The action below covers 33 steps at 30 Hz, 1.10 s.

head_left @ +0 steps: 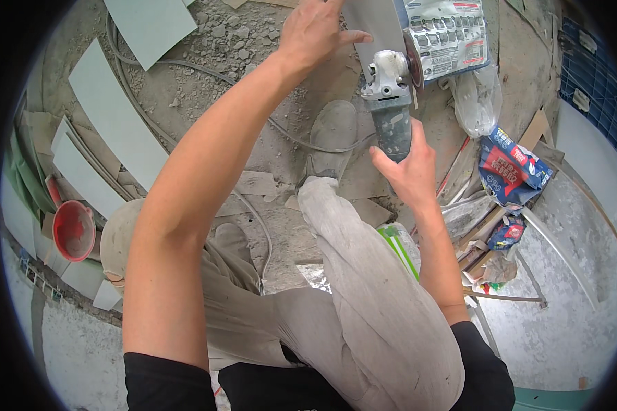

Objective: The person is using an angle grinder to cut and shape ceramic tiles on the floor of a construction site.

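Grinder [393,127] in the right grip [413,169], metal head [389,68] (disc [415,60] alongside) beyond it.

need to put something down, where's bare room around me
Barest: the pale grey surface between the white curved strip and the right sleeve; another grey patch, left of the left sleeve. Crowded: right of the grinder, by the blue bag, and upper left, with pale panels and rubble.

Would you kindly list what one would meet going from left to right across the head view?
Red scoop, left hand, angle grinder, blue-and-red bag, dark blue gridded panel.
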Tool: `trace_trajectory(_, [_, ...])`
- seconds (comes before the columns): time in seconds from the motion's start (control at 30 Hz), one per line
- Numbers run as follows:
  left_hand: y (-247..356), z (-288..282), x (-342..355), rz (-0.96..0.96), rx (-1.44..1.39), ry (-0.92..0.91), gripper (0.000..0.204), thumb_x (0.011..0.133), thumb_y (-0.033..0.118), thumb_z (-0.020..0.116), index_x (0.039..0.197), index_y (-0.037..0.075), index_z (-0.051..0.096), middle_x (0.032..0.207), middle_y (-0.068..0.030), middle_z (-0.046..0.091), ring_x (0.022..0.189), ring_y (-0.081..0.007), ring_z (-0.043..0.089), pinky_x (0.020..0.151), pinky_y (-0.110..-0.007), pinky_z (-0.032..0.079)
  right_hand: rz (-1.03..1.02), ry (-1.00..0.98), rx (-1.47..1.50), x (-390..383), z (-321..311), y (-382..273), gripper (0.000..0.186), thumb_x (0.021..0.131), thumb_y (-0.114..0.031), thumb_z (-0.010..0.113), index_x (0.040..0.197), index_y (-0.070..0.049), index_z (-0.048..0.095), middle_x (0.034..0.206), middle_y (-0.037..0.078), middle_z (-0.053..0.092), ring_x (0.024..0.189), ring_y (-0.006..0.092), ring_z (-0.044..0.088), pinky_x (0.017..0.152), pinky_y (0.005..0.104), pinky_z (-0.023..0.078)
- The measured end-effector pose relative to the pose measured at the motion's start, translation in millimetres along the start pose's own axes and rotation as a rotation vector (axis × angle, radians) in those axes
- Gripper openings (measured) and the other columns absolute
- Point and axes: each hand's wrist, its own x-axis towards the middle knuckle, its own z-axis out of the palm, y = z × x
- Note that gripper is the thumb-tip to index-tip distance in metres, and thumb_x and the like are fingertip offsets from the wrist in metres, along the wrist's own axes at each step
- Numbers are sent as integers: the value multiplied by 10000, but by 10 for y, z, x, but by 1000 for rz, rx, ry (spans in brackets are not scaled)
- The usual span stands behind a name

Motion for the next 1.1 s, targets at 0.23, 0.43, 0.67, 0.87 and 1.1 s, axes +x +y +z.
trace_trajectory(0.23, [-33,35,-3,32,-8,40,1439,759,262,1087,1906,197,219,1869,-402,277,1687,-560,411,1357,-548,454,35,-19,-22,-42,-37,-26,654,899,-242,950,1426,-13,637,1109,181,850,997,323,853,925,436,649])
trace_trajectory(0.43, [-48,70,5,18,-11,7,1463,757,267,1088,1911,201,190,1869,-403,275,1680,-569,416,1346,-559,465,37,-14,-21,-59,-43,3,652,900,-247,948,1422,-12,637,1105,177,851,997,315,855,923,438,651])
trace_trajectory(0.67, [-39,69,7,37,0,30,1454,760,266,1087,1909,197,198,1870,-402,275,1680,-573,412,1351,-560,461,32,-9,-25,-93,-38,44,655,898,-248,950,1424,-9,640,1085,148,834,966,272,817,915,414,639])
trace_trajectory(0.87, [-7,6,-6,12,-1,8,1453,766,267,1086,1911,198,193,1877,-397,263,1693,-566,397,1363,-558,447,22,-7,-18,-110,-20,59,660,899,-244,950,1432,-8,640,1092,151,835,975,277,815,923,417,638])
trace_trajectory(1.1, [5,-4,-6,13,-20,13,1436,778,244,1077,1911,195,196,1879,-401,255,1698,-565,392,1360,-556,450,49,-11,-8,-139,-22,85,672,893,-239,951,1439,-3,638,1077,119,818,950,216,782,923,387,625])
